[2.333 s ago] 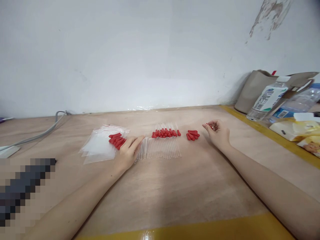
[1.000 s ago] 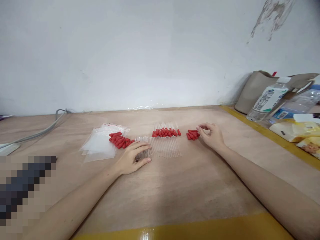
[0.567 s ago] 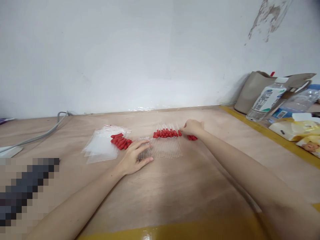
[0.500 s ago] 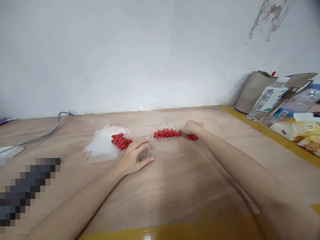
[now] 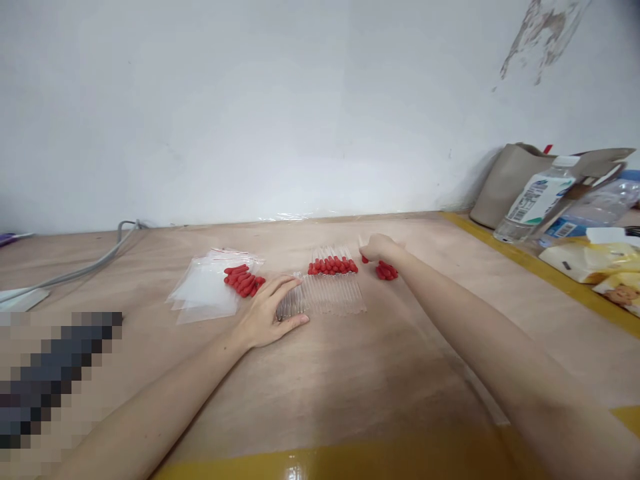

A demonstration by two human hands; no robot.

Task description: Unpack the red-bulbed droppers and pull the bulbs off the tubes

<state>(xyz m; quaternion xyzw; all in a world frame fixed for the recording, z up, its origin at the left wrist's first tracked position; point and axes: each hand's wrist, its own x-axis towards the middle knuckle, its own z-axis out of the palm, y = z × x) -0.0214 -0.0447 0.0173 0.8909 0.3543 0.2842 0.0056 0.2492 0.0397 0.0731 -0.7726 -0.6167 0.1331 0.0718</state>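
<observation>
My left hand rests with fingers apart over a bundle of clear glass tubes. To its right, more clear tubes lie side by side in a row. Just beyond them is a row of droppers with red rubber bulbs, their clear tips pointing toward the wall. My right hand is closed in a pinch on a dropper; its red bulb shows below the fingers. A small pile of red bulbs lies under that wrist. More red bulbs lie left of my left hand.
Clear zip bags are stacked on the left, partly under red bulbs. A grey cable runs along the far left. On the right stand a water bottle and a grey-beige bag, near yellow packets. A wall closes the back.
My right hand has drawn the red-bulbed dropper slightly away from the right end of the row. More of the small bulb pile shows. My left hand has stayed in place.
</observation>
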